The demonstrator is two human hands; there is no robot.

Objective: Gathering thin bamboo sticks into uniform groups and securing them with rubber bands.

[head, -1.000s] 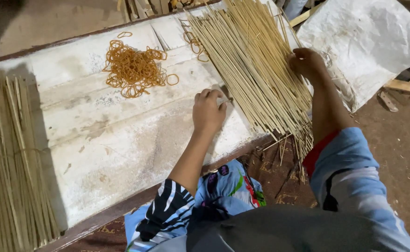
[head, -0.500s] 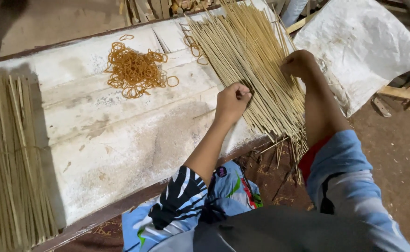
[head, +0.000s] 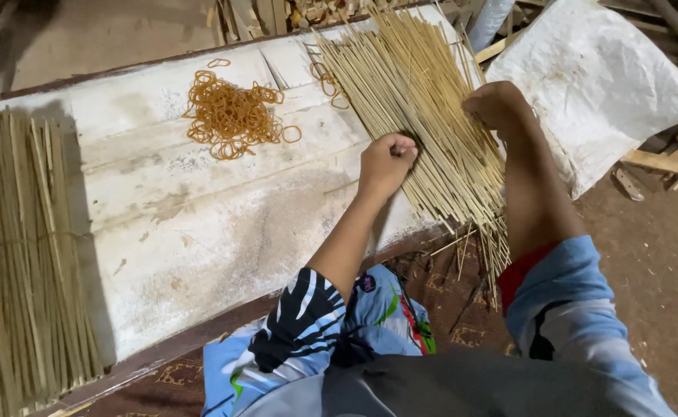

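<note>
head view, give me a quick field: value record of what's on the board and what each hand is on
surface: whitish worn board with a dark wooden edge
left hand: left hand closed, knuckles on the near edge of the loose sticks
right hand: right hand resting on top of the same pile
loose sticks: fan of thin pale bamboo sticks, ends hanging over the board's edge
rubber bands: tangled orange heap of rubber bands, apart from both hands
bundled sticks: tied bundles at the board's far left
sack: white woven sack on the ground at right

Rubber bands (head: 233, 116), tied stick bundles (head: 26, 255), white sack (head: 601, 77)
</note>
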